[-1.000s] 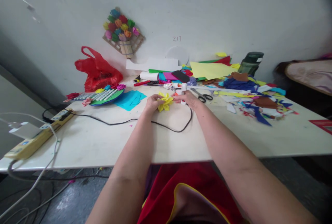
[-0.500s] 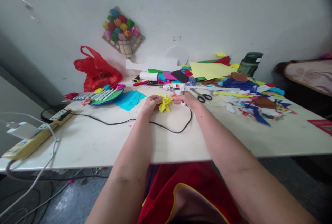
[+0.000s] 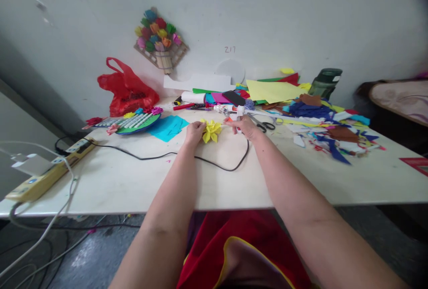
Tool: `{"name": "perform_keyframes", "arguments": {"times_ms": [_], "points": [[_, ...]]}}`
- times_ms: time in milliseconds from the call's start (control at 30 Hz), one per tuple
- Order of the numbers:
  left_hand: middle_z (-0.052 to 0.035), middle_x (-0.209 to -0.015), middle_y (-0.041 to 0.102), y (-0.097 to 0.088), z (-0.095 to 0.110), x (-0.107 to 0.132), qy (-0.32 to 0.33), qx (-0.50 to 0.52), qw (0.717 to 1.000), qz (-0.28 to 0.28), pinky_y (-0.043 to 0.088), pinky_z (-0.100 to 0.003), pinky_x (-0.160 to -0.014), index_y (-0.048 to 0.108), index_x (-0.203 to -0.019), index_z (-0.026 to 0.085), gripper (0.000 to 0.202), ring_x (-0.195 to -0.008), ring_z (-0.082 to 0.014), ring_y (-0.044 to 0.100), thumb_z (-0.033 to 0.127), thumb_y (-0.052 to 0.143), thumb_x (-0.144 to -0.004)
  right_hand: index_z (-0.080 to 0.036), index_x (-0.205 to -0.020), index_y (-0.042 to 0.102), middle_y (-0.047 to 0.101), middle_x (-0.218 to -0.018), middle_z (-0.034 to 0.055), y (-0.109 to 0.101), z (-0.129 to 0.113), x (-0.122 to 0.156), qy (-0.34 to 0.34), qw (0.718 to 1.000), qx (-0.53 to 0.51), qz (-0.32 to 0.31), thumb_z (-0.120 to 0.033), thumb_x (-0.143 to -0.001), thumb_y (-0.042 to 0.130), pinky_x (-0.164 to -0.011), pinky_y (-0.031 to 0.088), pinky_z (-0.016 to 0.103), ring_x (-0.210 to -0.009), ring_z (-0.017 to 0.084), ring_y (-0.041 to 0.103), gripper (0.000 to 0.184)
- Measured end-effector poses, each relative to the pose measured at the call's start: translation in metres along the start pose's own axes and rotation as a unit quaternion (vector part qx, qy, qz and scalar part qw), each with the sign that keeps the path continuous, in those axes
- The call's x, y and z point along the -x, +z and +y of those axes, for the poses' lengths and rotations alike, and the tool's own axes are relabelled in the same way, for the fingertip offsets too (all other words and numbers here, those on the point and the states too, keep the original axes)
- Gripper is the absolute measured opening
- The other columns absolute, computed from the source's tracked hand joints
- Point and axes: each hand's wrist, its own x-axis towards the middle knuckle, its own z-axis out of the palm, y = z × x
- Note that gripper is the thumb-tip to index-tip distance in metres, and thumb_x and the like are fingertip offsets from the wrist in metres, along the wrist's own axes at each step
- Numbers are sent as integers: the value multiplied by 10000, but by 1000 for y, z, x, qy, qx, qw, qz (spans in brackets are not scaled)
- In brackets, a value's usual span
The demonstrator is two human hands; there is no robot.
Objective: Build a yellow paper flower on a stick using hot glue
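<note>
Over the middle of the table, my left hand (image 3: pixel 195 134) pinches the left side of a yellow paper flower (image 3: pixel 211 131), whose pointed petals spread outward. To its right, my right hand (image 3: pixel 246 126) is wrapped round a white glue gun (image 3: pixel 240 111) with an orange part near the fingers. The gun's front end faces the flower; whether its tip touches a petal I cannot tell. A black cord (image 3: pixel 220 168) loops from below the right hand across the table to the left. Scissors with black handles (image 3: pixel 264 125) lie just beyond my right wrist.
Colored paper scraps (image 3: pixel 334 133) heap on the right, near a dark green bottle (image 3: pixel 325 83). Leftward are blue paper sheets (image 3: pixel 167 127), a green round craft piece (image 3: pixel 142 125), a red plastic bag (image 3: pixel 127 95) and a yellow power strip (image 3: pixel 36 184). A phone (image 3: pixel 234 98) lies at the back.
My right hand has drawn slightly away to the right with the glue gun, widening the gap to the flower. The flower has turned a little in my left hand.
</note>
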Motion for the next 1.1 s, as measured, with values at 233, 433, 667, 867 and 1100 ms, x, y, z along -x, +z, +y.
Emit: {"name": "perform_keyframes", "arguments": {"times_ms": [233, 433, 667, 867, 1100], "points": [[25, -519, 505, -1, 8, 3, 13, -19, 999, 24, 374, -230, -525, 584, -646, 148, 250, -495, -103, 459, 356, 586, -784, -129, -698, 603, 676, -645, 36, -8, -6, 4, 4, 997, 54, -52, -440, -567, 790, -363, 329, 220, -362, 40, 392, 385], [29, -518, 490, -2, 3, -3, 29, -4, 999, 39, 408, -231, -554, 566, -623, 156, 264, -514, -104, 463, 369, 595, -775, -132, -677, 597, 669, -632, 32, -15, -10, 5, 9, 993, 95, -66, -448, -599, 780, -350, 321, 205, -371, 35, 390, 374], [25, -527, 487, -2, -1, -6, 48, -4, 997, 54, 441, -238, -579, 576, -636, 155, 266, -535, -112, 492, 378, 576, -779, -139, -696, 596, 639, -613, 9, -14, -12, 5, 16, 986, 146, -73, -416, -636, 772, -357, 338, 201, -378, 38, 395, 334], [17, -545, 524, -2, 2, -4, 44, -11, 997, 56, 454, -240, -583, 581, -639, 156, 261, -545, -118, 509, 384, 597, -765, -137, -671, 589, 611, -593, 0, -7, -15, 7, 56, 978, 190, -61, -316, -693, 742, -351, 330, 195, -378, 37, 399, 236], [18, -546, 528, -1, 4, -3, 35, 0, 998, 57, 461, -247, -610, 583, -640, 157, 243, -560, -122, 526, 365, 600, -766, -146, -666, 582, 575, -556, -14, -4, -15, 4, 73, 974, 212, -37, -268, -711, 729, -334, 320, 192, -386, 45, 399, 196]]}}
